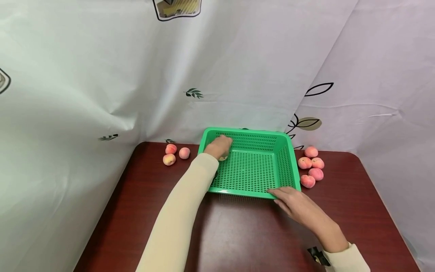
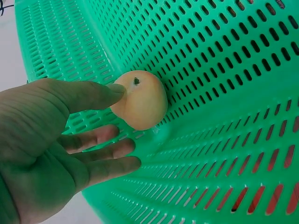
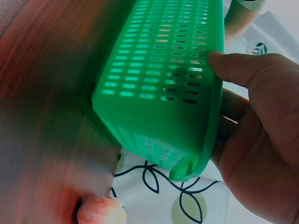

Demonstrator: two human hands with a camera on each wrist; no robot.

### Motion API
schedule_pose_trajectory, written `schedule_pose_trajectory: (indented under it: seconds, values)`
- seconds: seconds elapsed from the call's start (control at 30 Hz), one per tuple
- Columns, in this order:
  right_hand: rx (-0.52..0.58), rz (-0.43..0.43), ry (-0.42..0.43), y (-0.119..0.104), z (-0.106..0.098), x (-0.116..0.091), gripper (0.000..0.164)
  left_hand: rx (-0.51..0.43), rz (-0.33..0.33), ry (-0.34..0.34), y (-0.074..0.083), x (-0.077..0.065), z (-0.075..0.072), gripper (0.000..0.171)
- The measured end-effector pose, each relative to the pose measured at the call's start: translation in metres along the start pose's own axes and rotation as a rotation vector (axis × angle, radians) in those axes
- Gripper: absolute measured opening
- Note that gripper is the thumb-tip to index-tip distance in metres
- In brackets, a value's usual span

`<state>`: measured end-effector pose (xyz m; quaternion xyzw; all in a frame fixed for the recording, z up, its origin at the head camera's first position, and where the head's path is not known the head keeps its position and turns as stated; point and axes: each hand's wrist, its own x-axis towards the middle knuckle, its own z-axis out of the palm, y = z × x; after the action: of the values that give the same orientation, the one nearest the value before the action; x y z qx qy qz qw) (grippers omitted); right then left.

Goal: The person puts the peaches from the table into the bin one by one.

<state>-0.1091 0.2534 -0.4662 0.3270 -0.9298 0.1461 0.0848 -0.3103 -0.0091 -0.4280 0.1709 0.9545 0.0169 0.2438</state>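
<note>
A green plastic basket [image 1: 249,194] with slotted walls stands at the back of the table. Inside its left part is my left hand [image 1: 220,146], at a yellowish peach [image 2: 142,105]. The thumb lies on the peach near its stem end, while three fingers stretch out below, apart from it; the index finger is hidden. In the left wrist view the peach sits close to the basket's corner. My right hand [image 1: 292,202] holds the basket's near rim by the right corner, its thumb [image 3: 229,65] on the outside and its fingers over the inner side.
Left of the basket, three peaches [image 1: 169,159] lie on the dark red-brown table [image 1: 238,234]. Several more peaches [image 1: 316,174] are grouped to its right. A pale patterned cloth [image 1: 238,75] hangs behind the table and along its sides.
</note>
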Motion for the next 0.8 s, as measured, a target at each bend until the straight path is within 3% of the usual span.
schedule_pose_trajectory:
  seconds: [0.1, 0.37, 0.5, 0.67, 0.8]
  values:
    - [0.001, 0.002, -0.001, 0.0, 0.0, 0.0, 0.035, -0.005, 0.008, 0.01, -0.002, -0.002, 0.0, 0.045]
    - [0.005, 0.009, 0.0, -0.001, 0.0, -0.001, 0.035, 0.001, 0.061, 0.052, -0.01, -0.001, -0.007, 0.038]
    - [0.001, 0.005, -0.001, -0.001, -0.001, 0.0, 0.035, -0.048, 0.086, 0.087, -0.013, -0.008, -0.018, 0.045]
    - [0.002, 0.005, 0.0, -0.002, -0.001, 0.001, 0.035, -0.036, 0.128, 0.148, -0.02, -0.02, -0.035, 0.06]
    - [-0.001, -0.002, 0.005, -0.002, 0.0, 0.001, 0.035, -0.069, 0.164, 0.248, -0.033, -0.035, -0.045, 0.059]
